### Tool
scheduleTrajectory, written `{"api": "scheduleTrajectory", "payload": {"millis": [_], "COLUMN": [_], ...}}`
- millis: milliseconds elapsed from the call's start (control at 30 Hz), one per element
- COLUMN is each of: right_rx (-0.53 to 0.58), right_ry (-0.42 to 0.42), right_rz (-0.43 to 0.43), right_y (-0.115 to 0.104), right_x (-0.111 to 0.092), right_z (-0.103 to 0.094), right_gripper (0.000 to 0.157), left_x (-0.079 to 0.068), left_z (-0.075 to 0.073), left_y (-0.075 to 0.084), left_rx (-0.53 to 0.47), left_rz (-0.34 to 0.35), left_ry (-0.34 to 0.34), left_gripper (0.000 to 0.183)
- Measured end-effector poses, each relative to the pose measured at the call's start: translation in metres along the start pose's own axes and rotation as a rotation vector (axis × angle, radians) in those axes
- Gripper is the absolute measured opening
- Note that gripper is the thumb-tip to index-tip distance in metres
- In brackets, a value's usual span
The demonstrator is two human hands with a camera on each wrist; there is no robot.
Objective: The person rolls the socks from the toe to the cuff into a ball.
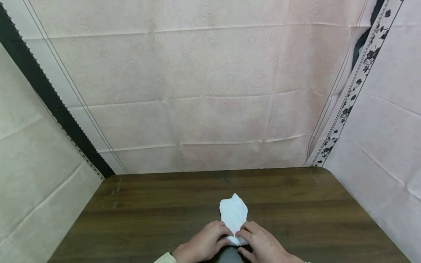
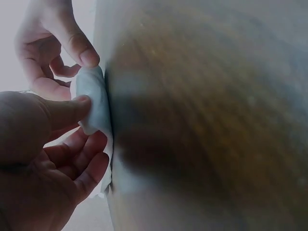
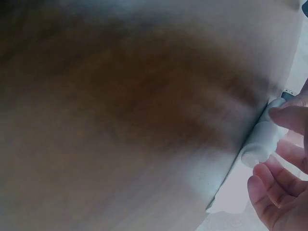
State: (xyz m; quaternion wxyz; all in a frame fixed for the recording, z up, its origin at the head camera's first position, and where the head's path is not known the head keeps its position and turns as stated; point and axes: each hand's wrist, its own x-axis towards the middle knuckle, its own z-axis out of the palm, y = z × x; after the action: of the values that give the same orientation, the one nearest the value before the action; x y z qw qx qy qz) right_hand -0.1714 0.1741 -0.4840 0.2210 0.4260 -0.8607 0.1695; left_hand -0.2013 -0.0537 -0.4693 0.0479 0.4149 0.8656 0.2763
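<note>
A small white cloth (image 1: 232,212), soft and uneven at its far end, lies lengthwise on the wooden table near its front edge. Its near end is turned over into a roll, seen closely in the right wrist view as a rolled end (image 3: 262,137). My left hand (image 1: 208,239) pinches the left side of this roll between thumb and fingers. On the other side, my right hand (image 1: 263,241) pinches the roll's right side, thumb toward me. Both hands are close together in the left wrist view, gripping the folded cloth (image 2: 94,91). Whether it is fabric or thick tissue is unclear.
The brown wood-grain table (image 1: 148,204) spreads out around the hands. Pale creased sheets hang behind it (image 1: 210,84) and along both sides, with a dark strip (image 1: 62,102) at left and a floral border (image 1: 348,102) at right.
</note>
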Motion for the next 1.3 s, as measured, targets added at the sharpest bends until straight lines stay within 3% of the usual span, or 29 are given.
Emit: {"api": "scheduleTrajectory", "payload": {"millis": [200,333,500,600,700,833,933,1133,1300], "right_rx": [-0.041,-0.063,-0.058,-0.056,-0.052,-0.042,-0.024,0.038,0.108], "right_ry": [0.046,0.078,0.071,0.054,0.051,0.061,0.050,0.005,-0.039], "right_rz": [-0.045,-0.068,-0.074,-0.067,-0.054,-0.050,-0.049,-0.020,0.026], "right_y": [0.0012,0.0013,0.0005,0.0002,0.0002,0.0005,0.0010,0.0022,0.0028], "right_x": [0.0027,0.0027,0.0030,0.0029,0.0024,0.0016,0.0012,0.0024,0.0029], "right_z": [0.0007,0.0026,0.0035,0.0036,0.0038,0.0044,0.0044,0.0023,0.0007], "right_gripper": [0.045,0.050,0.048,0.047,0.045,0.043,0.041,0.032,0.026], "left_x": [0.0006,0.0004,0.0000,0.0001,-0.0001,-0.0009,-0.0027,-0.0060,-0.0071], "left_z": [-0.0008,0.0003,0.0023,0.0027,0.0027,0.0031,0.0039,0.0046,0.0033], "left_y": [-0.0002,-0.0011,-0.0028,-0.0031,-0.0018,0.0012,0.0033,0.0045,0.0054], "left_rx": [0.019,0.048,0.095,0.097,0.078,-0.015,-0.091,-0.065,-0.051], "left_rz": [-0.003,0.035,0.087,0.084,0.045,-0.065,-0.112,-0.030,-0.014], "left_ry": [-0.006,0.018,0.059,0.057,0.048,0.037,0.072,0.180,0.152], "left_gripper": [0.011,0.012,0.013,0.013,0.013,0.012,0.012,0.021,0.023]}}
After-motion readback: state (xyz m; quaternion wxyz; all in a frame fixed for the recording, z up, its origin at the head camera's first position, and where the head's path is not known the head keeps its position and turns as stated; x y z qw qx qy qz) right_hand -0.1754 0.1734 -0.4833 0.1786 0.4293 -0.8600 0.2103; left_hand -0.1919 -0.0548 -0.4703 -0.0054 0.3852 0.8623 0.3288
